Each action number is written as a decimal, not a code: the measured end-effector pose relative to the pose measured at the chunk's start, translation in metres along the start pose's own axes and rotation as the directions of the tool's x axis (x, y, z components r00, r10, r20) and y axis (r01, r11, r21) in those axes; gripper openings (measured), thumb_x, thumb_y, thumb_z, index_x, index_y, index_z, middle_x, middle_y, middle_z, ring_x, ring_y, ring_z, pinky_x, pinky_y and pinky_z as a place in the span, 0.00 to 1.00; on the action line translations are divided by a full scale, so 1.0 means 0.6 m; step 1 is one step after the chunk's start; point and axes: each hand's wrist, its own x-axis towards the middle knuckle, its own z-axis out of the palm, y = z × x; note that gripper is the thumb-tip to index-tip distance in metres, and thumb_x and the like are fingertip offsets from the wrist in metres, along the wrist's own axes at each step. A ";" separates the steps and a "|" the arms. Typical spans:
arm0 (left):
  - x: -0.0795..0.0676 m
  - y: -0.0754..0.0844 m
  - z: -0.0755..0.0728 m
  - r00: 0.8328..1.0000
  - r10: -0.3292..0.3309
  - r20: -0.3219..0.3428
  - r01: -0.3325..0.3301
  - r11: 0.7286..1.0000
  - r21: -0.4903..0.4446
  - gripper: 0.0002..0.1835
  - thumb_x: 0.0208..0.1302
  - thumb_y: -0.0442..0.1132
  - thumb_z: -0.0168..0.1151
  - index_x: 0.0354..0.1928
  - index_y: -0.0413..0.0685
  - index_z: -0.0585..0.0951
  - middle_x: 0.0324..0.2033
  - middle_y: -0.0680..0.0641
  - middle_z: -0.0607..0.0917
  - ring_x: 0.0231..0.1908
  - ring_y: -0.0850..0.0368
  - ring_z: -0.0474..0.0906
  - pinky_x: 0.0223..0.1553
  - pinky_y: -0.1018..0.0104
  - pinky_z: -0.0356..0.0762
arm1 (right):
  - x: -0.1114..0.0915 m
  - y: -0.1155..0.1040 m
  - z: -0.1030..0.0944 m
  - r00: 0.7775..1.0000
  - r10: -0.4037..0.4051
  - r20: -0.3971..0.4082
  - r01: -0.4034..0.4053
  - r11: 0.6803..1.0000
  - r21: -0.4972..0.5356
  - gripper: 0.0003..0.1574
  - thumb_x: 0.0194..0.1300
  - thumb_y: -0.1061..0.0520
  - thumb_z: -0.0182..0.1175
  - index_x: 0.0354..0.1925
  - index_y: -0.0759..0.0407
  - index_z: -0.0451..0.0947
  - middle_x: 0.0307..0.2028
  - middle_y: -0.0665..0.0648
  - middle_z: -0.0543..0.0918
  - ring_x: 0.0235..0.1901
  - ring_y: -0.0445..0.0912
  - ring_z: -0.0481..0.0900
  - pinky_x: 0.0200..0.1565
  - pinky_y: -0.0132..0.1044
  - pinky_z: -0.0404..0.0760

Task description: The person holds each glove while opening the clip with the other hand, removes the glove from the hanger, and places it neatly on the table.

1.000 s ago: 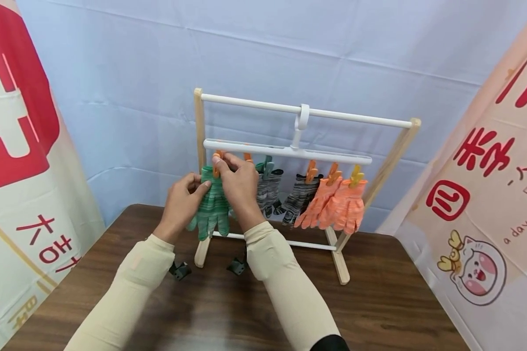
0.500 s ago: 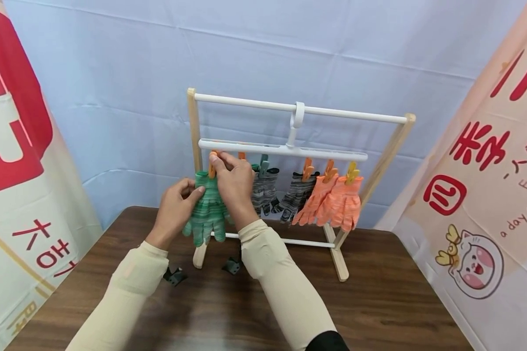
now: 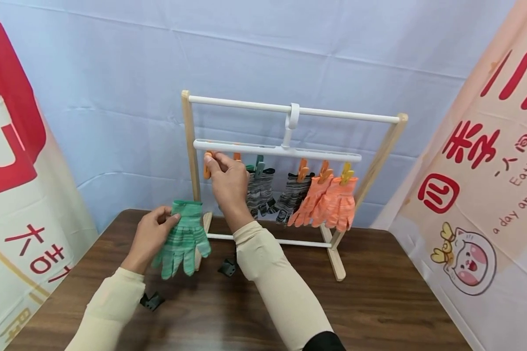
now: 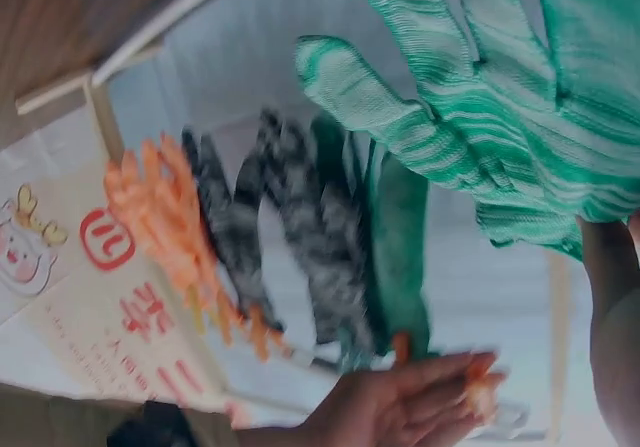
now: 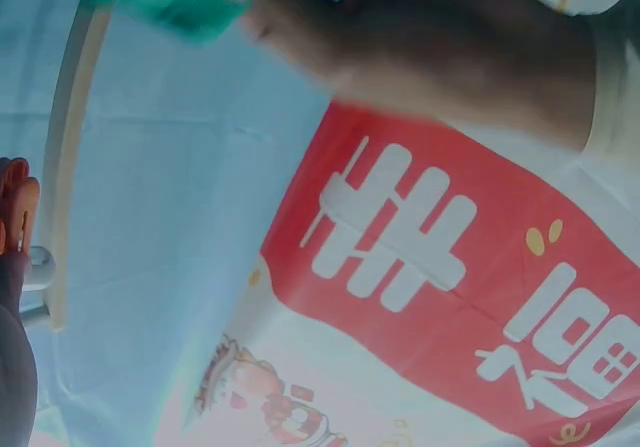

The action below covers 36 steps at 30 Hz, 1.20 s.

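My left hand [image 3: 151,236] pinches a green striped knit glove [image 3: 186,239] near its cuff, between thumb and fingers. The glove dangles fingers-down, lower than the hanger and to its left. At the left end of the white hanger [image 3: 246,147], my right hand [image 3: 229,183] pinches an orange clothespin [image 3: 207,166]. No glove hangs from that clothespin. Another green glove [image 4: 400,237] hangs just beyond the right hand in the left wrist view; in the head view that hand mostly hides it.
Grey-black gloves [image 3: 296,192] and orange gloves [image 3: 340,202] hang from clothespins further right. The hanger hooks over the white rod [image 3: 347,114] of a wooden-legged rack, standing on a brown table [image 3: 369,297]. A small black angular piece [image 3: 227,267] shows below each wrist. Printed cloths flank both sides.
The green glove has come away from the orange clothespin. My left hand has carried it down and to the left, while my right hand stays on the clothespin.
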 end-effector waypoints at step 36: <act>0.016 -0.193 -0.003 0.970 -0.220 0.105 0.175 0.929 0.326 0.18 0.66 0.42 0.52 0.51 0.35 0.75 0.43 0.35 0.78 0.28 0.52 0.72 0.23 0.64 0.65 | 0.003 -0.004 0.006 1.000 -0.011 -0.027 0.011 1.000 0.010 0.22 0.59 0.46 0.61 0.50 0.51 0.79 0.37 0.48 0.85 0.34 0.32 0.80 0.35 0.29 0.77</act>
